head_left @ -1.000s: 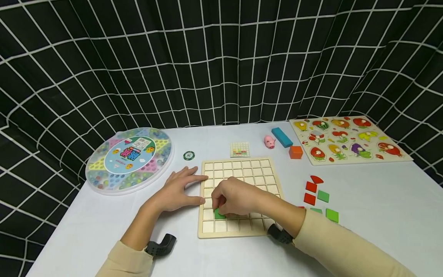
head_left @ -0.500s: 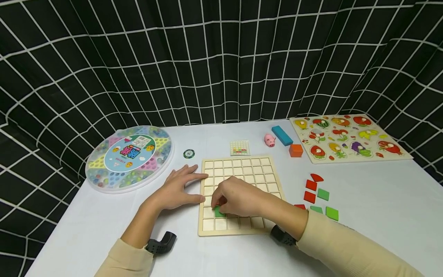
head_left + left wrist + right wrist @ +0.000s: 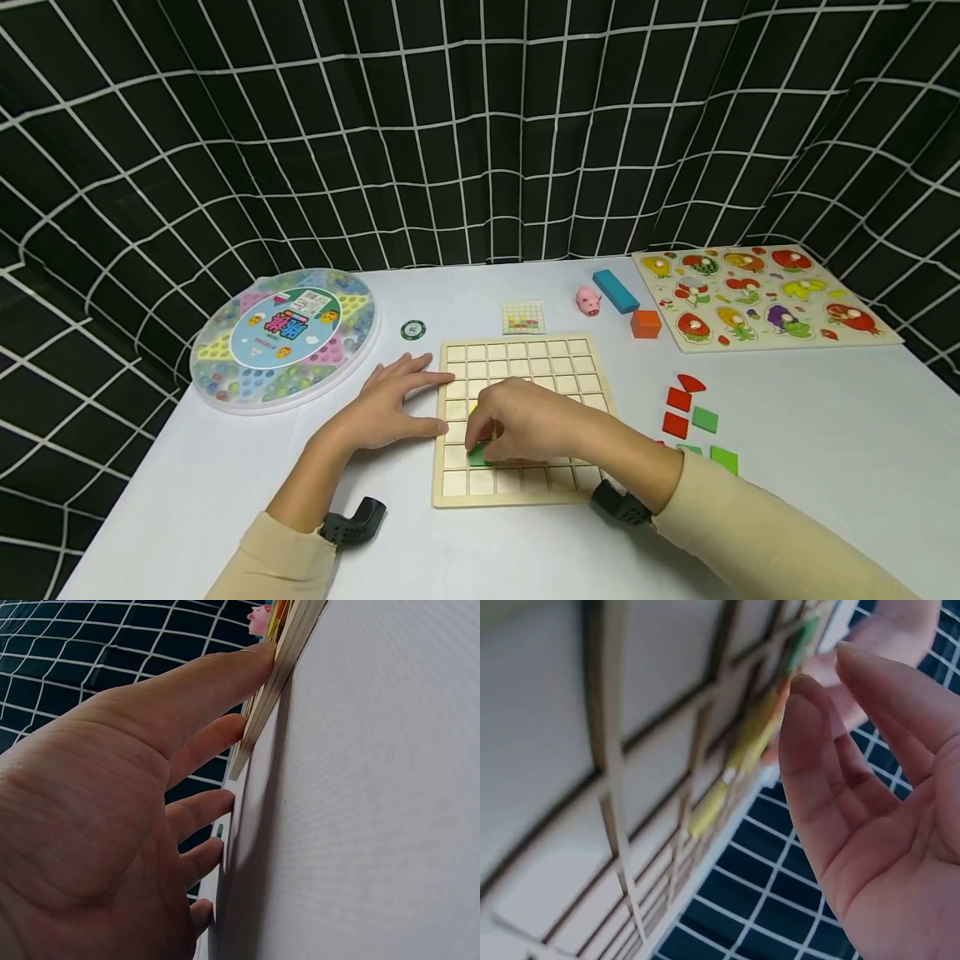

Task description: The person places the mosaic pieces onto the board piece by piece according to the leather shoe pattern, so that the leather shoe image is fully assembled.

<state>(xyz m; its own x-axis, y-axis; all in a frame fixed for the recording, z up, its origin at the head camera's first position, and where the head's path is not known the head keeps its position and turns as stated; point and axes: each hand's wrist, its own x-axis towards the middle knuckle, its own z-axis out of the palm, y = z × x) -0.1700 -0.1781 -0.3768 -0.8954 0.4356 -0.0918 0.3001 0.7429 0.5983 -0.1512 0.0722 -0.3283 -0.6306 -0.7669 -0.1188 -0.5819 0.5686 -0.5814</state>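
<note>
My left hand (image 3: pixel 382 412) lies spread at the left edge of a wooden grid board (image 3: pixel 444 490); its thumb and index fingertip touch the rim. In the left wrist view its fingers reach out straight, holding nothing. My right hand (image 3: pixel 517 423) bends down over a green square tile (image 3: pixel 477 455), its fingertips at the tile. The tile lies flat in the lower left of the grid. In the right wrist view the thumb stands apart from the green tile (image 3: pixel 802 646) and the index finger. Yellow tiles (image 3: pixel 754 735) lie beside it, mostly hidden in the head view.
Loose red tiles (image 3: pixel 675 425) and green tiles (image 3: pixel 723 458) lie right of the board. Behind it are a small pattern card (image 3: pixel 522 317), a round chip (image 3: pixel 413 330), a pink pig (image 3: pixel 588 301), a blue block (image 3: pixel 616 291), an orange cube (image 3: pixel 646 324), a fruit puzzle (image 3: pixel 765 297) and a marble game (image 3: pixel 285 337).
The head view shifts slightly. My right fingertips stay at the green tile, with only a small shift of the hand and forearm. My left hand keeps its place at the board's edge.
</note>
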